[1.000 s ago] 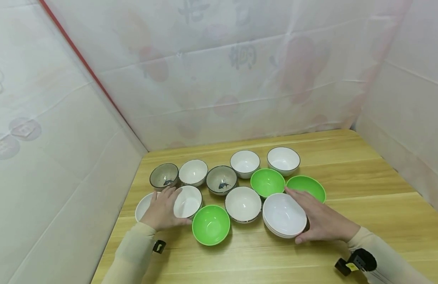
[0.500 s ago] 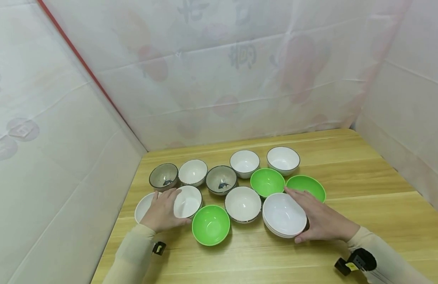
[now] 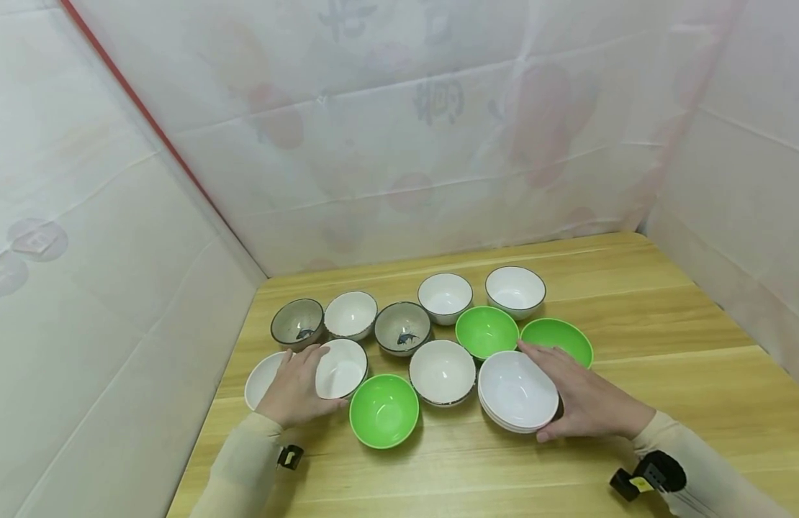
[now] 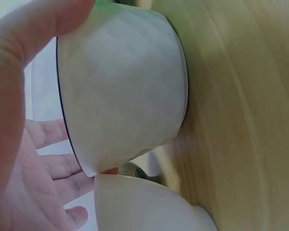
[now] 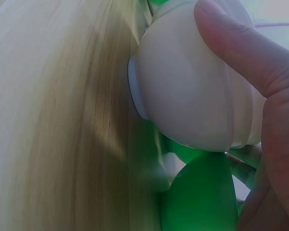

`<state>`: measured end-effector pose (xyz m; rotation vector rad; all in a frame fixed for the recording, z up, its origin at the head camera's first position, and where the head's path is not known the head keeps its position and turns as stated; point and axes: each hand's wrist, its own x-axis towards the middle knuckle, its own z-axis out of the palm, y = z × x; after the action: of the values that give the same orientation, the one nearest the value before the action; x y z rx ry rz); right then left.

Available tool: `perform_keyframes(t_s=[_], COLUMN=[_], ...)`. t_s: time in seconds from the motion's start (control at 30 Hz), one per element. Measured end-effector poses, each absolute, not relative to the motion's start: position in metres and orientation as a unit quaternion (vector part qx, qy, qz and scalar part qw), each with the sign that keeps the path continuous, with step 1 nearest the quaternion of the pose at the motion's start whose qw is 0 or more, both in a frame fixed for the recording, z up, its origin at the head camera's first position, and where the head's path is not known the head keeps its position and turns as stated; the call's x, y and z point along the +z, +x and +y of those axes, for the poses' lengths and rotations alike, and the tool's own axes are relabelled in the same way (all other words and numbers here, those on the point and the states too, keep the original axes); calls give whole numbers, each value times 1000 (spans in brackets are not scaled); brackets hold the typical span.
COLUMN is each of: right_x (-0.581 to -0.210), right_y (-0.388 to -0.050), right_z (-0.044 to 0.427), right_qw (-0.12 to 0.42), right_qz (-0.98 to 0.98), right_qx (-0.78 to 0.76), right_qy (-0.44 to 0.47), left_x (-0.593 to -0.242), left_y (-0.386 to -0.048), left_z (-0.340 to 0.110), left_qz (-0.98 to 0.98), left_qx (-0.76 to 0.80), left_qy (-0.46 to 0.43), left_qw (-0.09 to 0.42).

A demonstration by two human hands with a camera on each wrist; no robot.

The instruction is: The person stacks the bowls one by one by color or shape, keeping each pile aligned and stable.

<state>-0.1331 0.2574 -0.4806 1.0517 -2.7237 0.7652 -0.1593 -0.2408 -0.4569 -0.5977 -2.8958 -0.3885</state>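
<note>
My left hand [image 3: 296,388] grips a white bowl [image 3: 340,368] with a thin dark rim, fingers and thumb spread around it. In the left wrist view, the thumb [image 4: 72,17] lies on that bowl's side near the rim, its base at the wood. A plain white bowl [image 3: 259,379] sits partly hidden beside the same hand. My right hand [image 3: 587,399] holds a small stack of white bowls [image 3: 517,388] from the right, thumb on the outer wall in the right wrist view. A green bowl [image 3: 558,339] stands just behind that hand.
One green bowl [image 3: 384,411] stands in front between the hands, near a speckle-rimmed white bowl [image 3: 442,372]. Behind are another green bowl [image 3: 486,332], two grey fish-patterned bowls [image 3: 402,324] and several white bowls [image 3: 445,296]. Cloth walls [image 3: 399,144] enclose the wooden table [image 3: 438,475].
The head view has shifted very slightly. Both hands and all the bowls otherwise keep their places.
</note>
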Motion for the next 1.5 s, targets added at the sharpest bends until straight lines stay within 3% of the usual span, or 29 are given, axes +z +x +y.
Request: perform_keyframes(t_s=[0.6,1.0,1.5], right_x=[-481,-481,-479], right_y=[-133,-132,-130], right_z=[258,258,255], right_qw=[64,59,61], right_qz=[-899,-902,-906], right_qx=[254,257,247], right_qy=[350,342,337], left_x=[-463,-463,-458], left_y=[-159,-158,-148], left_z=[-243,-259,-304], left_qz=[-960,-960,-979], left_qx=[-146,-147,-151], left_qy=[-214,-218,-113], left_qw=[105,91,80])
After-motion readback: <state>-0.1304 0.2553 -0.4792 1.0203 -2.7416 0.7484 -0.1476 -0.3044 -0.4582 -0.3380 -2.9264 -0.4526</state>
